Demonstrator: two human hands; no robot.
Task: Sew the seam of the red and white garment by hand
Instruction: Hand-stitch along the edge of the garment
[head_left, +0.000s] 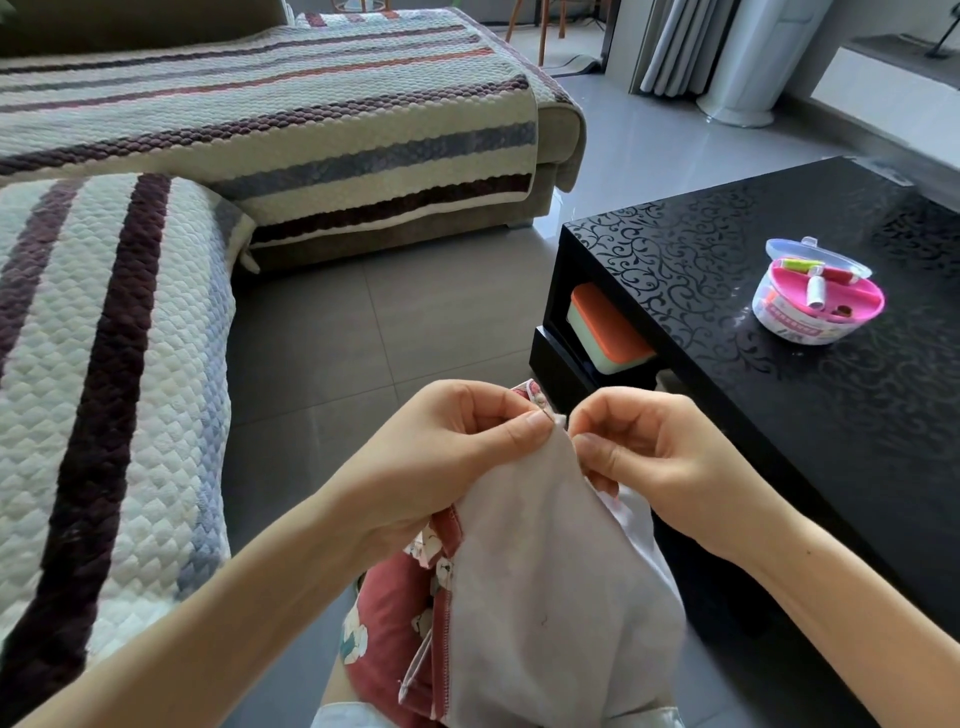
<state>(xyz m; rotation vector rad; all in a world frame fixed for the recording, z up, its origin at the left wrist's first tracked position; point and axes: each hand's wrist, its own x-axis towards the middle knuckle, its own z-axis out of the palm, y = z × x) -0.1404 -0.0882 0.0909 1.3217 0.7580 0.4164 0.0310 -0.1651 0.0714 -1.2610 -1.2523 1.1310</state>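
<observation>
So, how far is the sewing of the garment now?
Done: the kit stands open on the table, and the garment is up in the hands. In hand: the left hand and right hand both pinch its top edge, close together. Left: no hand stitches show here, so how much seam remains I cannot tell.

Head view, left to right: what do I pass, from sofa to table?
Striped quilted sofa cover → left hand → pinched white tip of the red and white garment → right hand → round clear plastic sewing kit tub with pink tray, on the black patterned coffee table.
</observation>
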